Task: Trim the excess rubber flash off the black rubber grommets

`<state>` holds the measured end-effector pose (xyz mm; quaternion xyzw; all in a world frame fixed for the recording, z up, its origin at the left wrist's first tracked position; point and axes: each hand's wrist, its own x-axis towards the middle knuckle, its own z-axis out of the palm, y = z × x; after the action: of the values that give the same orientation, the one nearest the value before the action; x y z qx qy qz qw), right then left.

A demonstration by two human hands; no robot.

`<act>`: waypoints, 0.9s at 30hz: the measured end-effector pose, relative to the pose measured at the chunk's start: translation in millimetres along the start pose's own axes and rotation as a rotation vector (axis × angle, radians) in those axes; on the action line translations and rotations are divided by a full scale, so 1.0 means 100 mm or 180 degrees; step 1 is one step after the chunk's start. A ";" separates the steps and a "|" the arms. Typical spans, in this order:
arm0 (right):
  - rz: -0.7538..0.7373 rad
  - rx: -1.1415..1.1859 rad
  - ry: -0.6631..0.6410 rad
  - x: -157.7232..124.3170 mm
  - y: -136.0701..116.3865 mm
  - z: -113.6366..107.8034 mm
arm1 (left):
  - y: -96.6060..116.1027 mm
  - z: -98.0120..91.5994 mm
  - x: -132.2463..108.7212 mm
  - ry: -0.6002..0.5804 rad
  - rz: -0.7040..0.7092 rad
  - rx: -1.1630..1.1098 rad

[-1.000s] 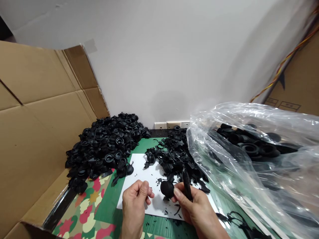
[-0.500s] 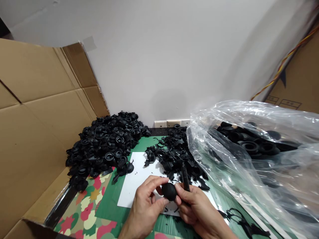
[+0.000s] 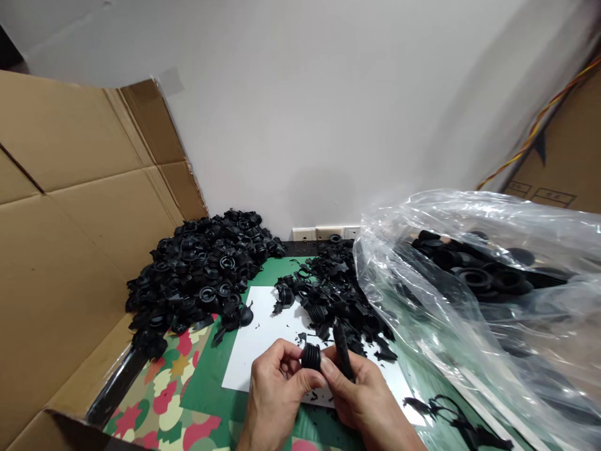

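A small ribbed black rubber bellows part (image 3: 310, 357) is pinched between the thumb and fingers of my left hand (image 3: 280, 382). My right hand (image 3: 357, 389) is wrapped round a slim black stick-like tool (image 3: 342, 348) that points up and away; its working end cannot be made out. The right thumb and fingertips also press on the near right side of the rubber part. Beneath both hands lies a white sheet (image 3: 248, 338) sprinkled with black scraps. Just beyond them is a heap of torn black rubber trimmings (image 3: 338, 288).
A large pile of black ribbed rubber parts (image 3: 201, 269) leans by a cardboard box (image 3: 94, 232) on the left. At right, a clear plastic bag (image 3: 422, 313) holds more black rubber pieces. Loose strips (image 3: 462, 426) lie on the green mat (image 3: 201, 382). Wall sockets (image 3: 323, 233) sit behind.
The rubber part has been turned: its smooth rounded face showed before, its ribbed side shows now. It has shifted slightly left, and the tool in my right hand tilts further left.
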<state>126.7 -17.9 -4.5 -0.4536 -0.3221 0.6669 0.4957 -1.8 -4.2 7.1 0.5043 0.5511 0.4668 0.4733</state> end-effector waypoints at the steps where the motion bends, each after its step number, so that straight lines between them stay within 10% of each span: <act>1: -0.0004 0.0009 -0.0014 0.01 0.00 0.00 | -0.02 -0.01 0.00 0.0009 0.0078 0.0059; 9: -0.0197 0.0012 -0.0033 0.00 0.03 0.02 | 0.07 -0.04 0.00 -0.0217 0.0739 0.0176; 18: -0.0663 -0.0477 -0.0014 -0.04 -0.07 0.00 | 0.09 -0.05 0.05 -0.0436 0.0214 -0.0565; 27: 0.0132 0.0136 0.0100 -0.03 0.04 -0.04 | 0.05 -0.02 0.01 -0.0435 -0.0610 -0.1075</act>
<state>129.6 -22.4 -8.4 -0.4599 -0.2906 0.6766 0.4963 -3.5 -3.1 11.9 0.3935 0.4772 0.4701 0.6297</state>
